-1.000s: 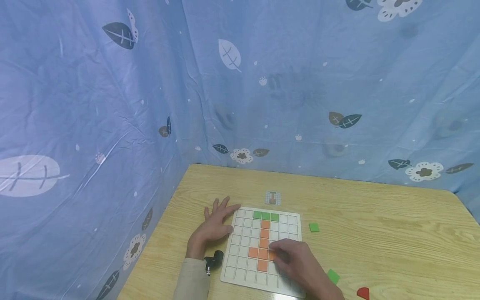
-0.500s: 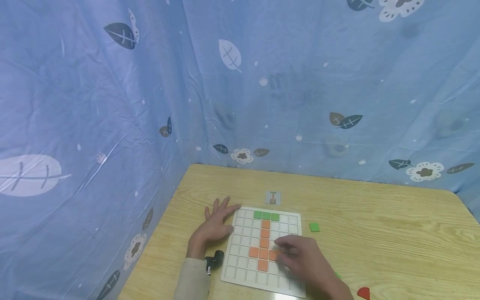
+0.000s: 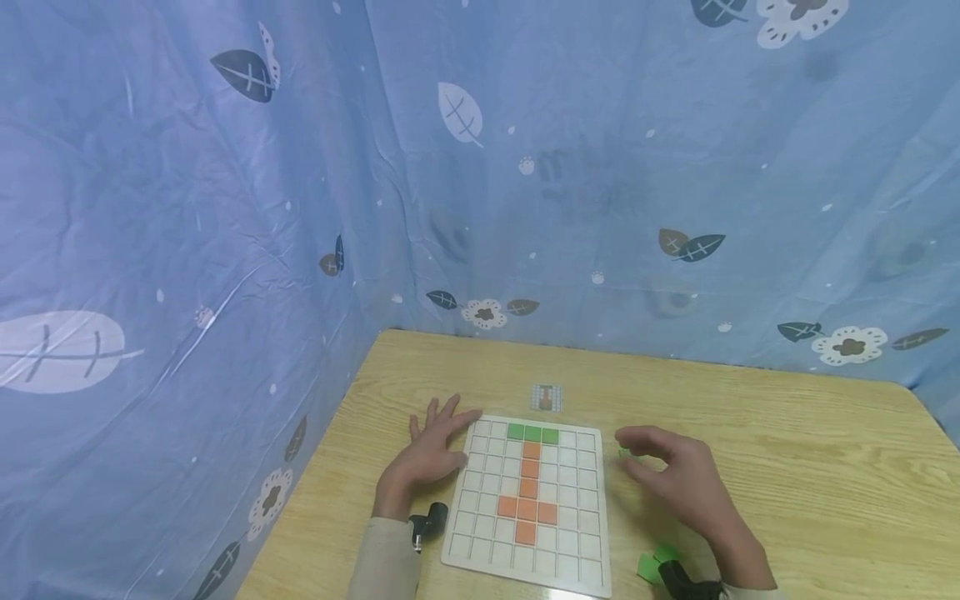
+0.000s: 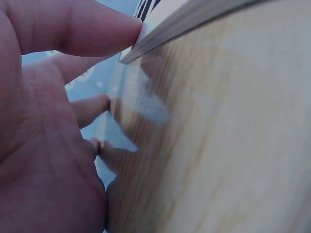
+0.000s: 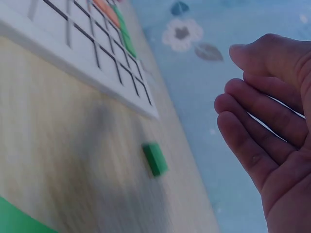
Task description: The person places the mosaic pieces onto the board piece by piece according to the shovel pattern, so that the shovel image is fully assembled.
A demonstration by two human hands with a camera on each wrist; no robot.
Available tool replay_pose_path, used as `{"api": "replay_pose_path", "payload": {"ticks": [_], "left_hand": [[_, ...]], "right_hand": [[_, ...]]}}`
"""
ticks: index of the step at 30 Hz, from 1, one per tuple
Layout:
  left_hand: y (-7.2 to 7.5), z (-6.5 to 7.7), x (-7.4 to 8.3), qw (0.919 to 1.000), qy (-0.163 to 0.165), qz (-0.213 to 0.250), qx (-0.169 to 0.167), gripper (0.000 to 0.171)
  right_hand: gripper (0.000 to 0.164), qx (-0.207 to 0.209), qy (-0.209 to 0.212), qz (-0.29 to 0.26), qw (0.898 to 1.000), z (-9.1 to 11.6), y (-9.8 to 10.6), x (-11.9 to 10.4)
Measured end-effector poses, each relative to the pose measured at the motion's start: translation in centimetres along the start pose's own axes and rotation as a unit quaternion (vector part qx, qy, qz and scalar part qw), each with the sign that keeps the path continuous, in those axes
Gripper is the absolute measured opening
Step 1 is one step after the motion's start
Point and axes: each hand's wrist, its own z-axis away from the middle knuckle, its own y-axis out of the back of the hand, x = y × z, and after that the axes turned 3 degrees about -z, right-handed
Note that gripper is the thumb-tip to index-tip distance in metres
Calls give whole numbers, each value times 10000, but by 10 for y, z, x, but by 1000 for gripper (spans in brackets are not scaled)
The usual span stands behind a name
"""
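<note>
A white gridded board [image 3: 567, 547] lies on the table, bearing a row of green tiles [image 3: 532, 433] near its far edge and several orange tiles [image 3: 527, 509] in a cross-like column below. My left hand [image 3: 426, 457] rests at the board's left edge, fingers spread; in the left wrist view its thumb [image 4: 92, 30] presses the board's side. Over the table to the right of the board, my right hand [image 3: 681, 477] holds nothing, its fingers loosely bent. It partly covers a loose green tile [image 3: 625, 452] in the head view; the right wrist view shows this tile [image 5: 155, 159] lying apart from the fingers.
More green tiles [image 3: 648, 568] lie near the right wrist, partly behind its black wrist camera [image 3: 684, 583]. Beyond the board is a small pattern card [image 3: 546, 397]. Blue patterned curtains [image 3: 600, 167] hang behind the table [image 3: 787, 450] and along its left side.
My right hand has moved from the orange tiles on the board to the right, over the loose green tile. An orange tile it was touching stays on the board. The left hand stays put.
</note>
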Motion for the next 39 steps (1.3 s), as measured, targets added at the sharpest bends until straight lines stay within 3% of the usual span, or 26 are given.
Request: {"api": "replay_pose_path", "payload": {"ticks": [8, 17, 29, 39], "left_hand": [[-1, 2, -2, 10000, -13, -34, -14, 83], [-1, 1, -3, 10000, -15, -17, 20, 83], [0, 0, 0, 10000, -43, -8, 14, 83], [-1, -1, -2, 10000, -38, -44, 20, 82]], "right_hand": [[29, 158, -148, -238, 9995, -4, 13, 17], [38, -440, -740, -780, 9932, -7, 4, 39], [40, -563, -749, -249, 9953, -5, -6, 52], [36, -402, -415, 245, 9980, -4, -9, 52]]}}
